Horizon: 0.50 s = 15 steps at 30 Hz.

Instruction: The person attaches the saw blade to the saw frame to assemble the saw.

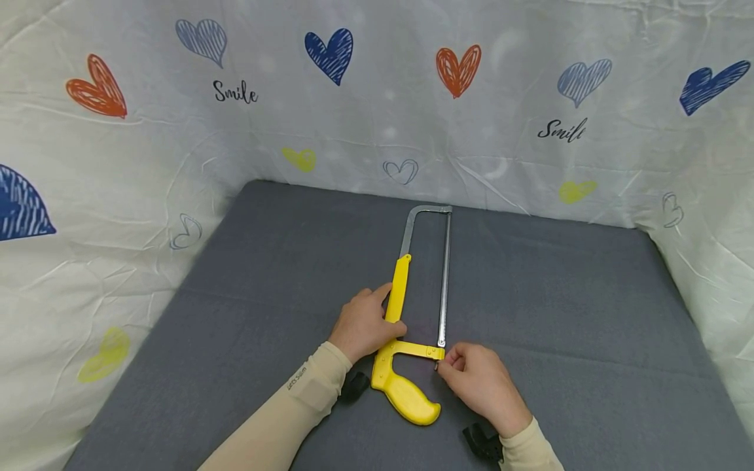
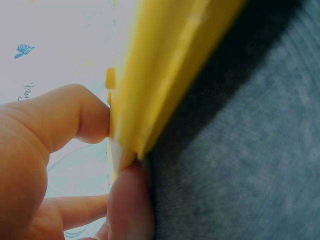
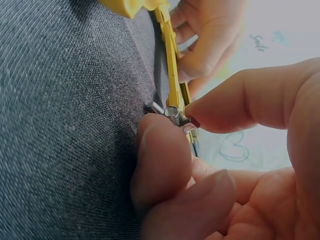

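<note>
A hacksaw (image 1: 408, 398) with a yellow handle and a grey metal bow lies on the grey cloth, its handle toward me. The blade (image 1: 444, 281) runs along its right side. My left hand (image 1: 363, 325) grips the yellow part of the frame, thumb across it; in the left wrist view the yellow frame (image 2: 165, 65) fills the middle, between thumb and fingers. At the near end of the blade, my right hand (image 1: 480, 381) pinches a small metal wing nut (image 3: 172, 115) on a threaded screw. Its fingertips partly hide the nut.
Grey cloth (image 1: 559, 314) covers the table. A white curtain (image 1: 389, 118) printed with hearts and "Smile" hangs behind and on both sides. Black wrist devices show beside the left wrist (image 1: 355, 387) and right wrist (image 1: 482, 442).
</note>
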Each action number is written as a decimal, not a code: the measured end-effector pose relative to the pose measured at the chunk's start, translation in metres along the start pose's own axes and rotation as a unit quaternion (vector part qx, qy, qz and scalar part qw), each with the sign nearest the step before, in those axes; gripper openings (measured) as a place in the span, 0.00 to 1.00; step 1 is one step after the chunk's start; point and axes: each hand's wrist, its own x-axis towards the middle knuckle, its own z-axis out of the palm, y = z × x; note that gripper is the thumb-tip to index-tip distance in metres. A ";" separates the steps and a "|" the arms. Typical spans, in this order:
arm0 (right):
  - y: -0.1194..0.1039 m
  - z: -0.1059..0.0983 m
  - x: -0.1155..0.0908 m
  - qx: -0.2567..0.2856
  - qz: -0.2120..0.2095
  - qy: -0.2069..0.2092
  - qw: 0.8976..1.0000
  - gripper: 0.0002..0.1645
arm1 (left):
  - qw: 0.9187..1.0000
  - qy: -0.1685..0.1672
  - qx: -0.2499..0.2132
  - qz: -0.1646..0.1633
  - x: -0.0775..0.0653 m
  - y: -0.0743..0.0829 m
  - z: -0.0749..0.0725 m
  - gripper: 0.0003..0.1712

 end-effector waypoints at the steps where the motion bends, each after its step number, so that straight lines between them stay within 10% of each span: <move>1: 0.000 0.000 0.000 0.001 0.000 -0.001 1.000 0.07 | 1.000 0.000 0.000 0.001 0.000 0.000 0.000 0.49; 15: -0.002 -0.002 -0.002 0.032 0.018 -0.028 0.999 0.11 | 1.000 -0.001 0.003 -0.003 -0.001 0.001 -0.001 0.49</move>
